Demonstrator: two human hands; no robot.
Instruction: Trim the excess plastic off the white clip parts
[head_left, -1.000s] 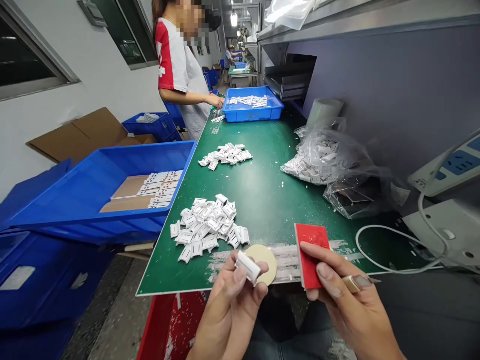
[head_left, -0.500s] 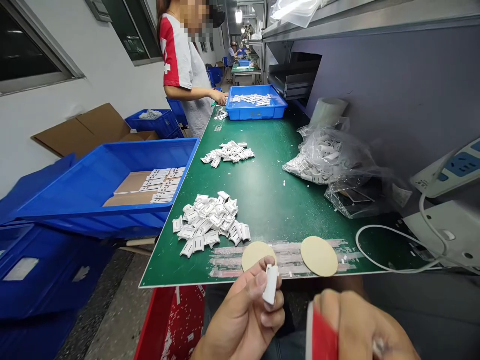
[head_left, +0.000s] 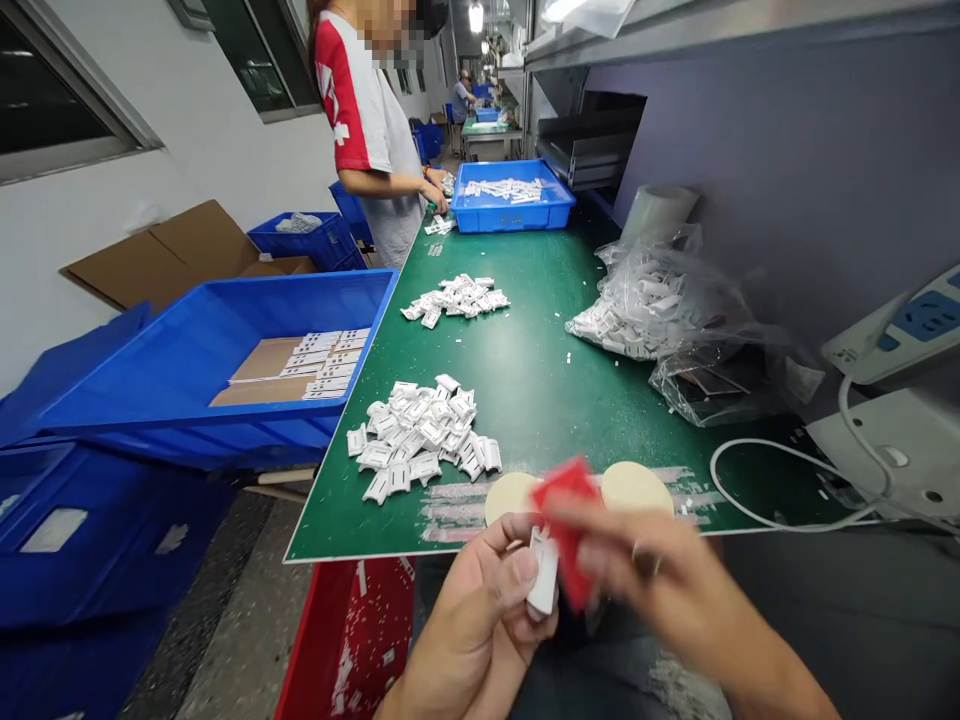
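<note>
The left hand (head_left: 469,625) grips a white plastic part (head_left: 544,580) upright; the right hand (head_left: 660,565), just beside it, holds a red pad (head_left: 568,510) (blurred, so contact can't be told). Beyond lie tan discs (head_left: 636,488), a pile of white parts (head_left: 420,430), and a blue crate (head_left: 510,218).

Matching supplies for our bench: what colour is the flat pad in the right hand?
The flat pad is red, though motion-blurred; the head view shows it.

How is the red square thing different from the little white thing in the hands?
The red pad is red and wider, while the white piece is white and narrow. The red pad is in the right hand and looks blurry; the white piece stands upright in the left hand. Both are held close together.
</note>
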